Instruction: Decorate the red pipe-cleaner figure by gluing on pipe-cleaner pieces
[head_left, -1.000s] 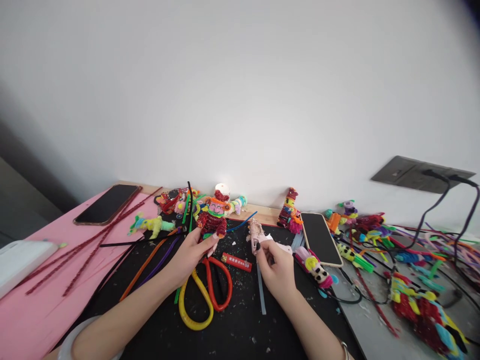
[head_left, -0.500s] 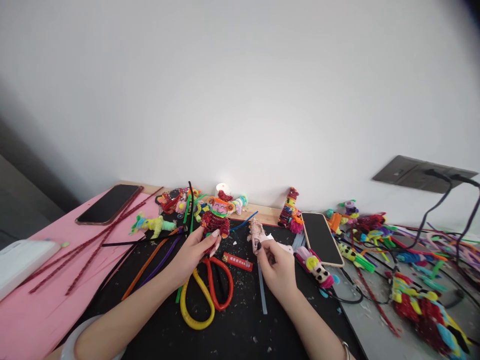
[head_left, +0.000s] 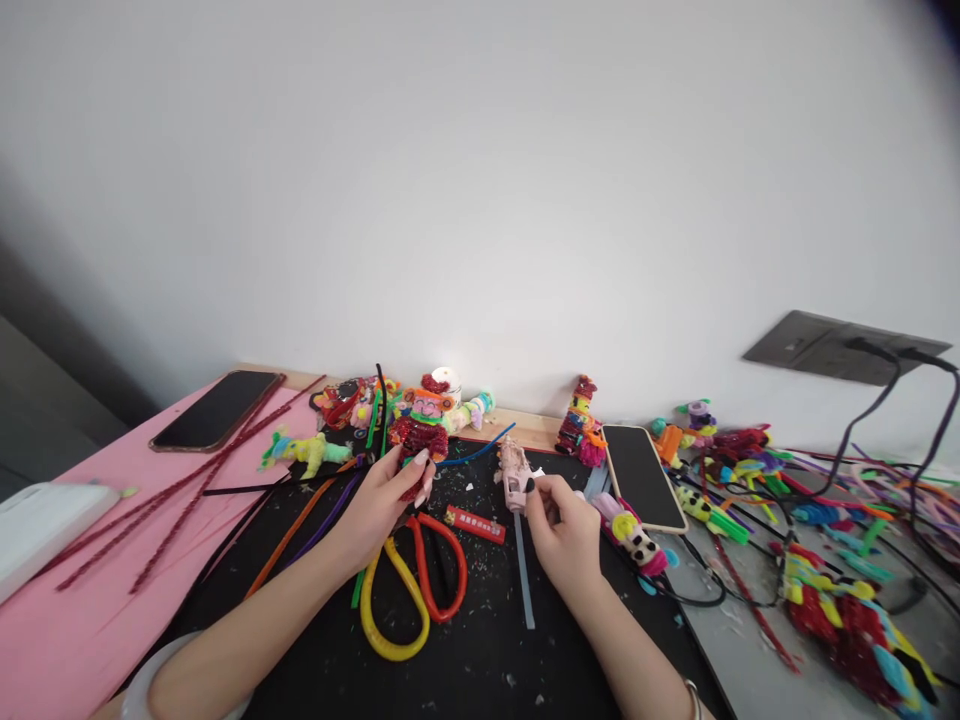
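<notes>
My left hand (head_left: pixel 379 505) grips a small doll (head_left: pixel 421 425) made of red glittery pipe cleaners, with an orange and green head, and holds it upright over the black mat (head_left: pixel 465 660). My right hand (head_left: pixel 564 530) holds a pink hot glue gun (head_left: pixel 514 480) with a clear glue stick (head_left: pixel 523 585) trailing out of its back toward me. The gun's nozzle points away from me, a short way right of the doll. Big scissors (head_left: pixel 411 590) with yellow and red handles lie between my forearms.
A red lighter (head_left: pixel 472 524) lies by the scissors. Phones rest at the far left (head_left: pixel 216 408) and right of centre (head_left: pixel 643 476). More pipe-cleaner figures (head_left: pixel 579 422) line the wall; loose pipe cleaners (head_left: pixel 172 495) cross the pink sheet. Cables (head_left: pixel 870 410) hang at right.
My left hand has shifted the doll slightly left and up. My right hand has slid right along the glue gun, baring more of its pink body.
</notes>
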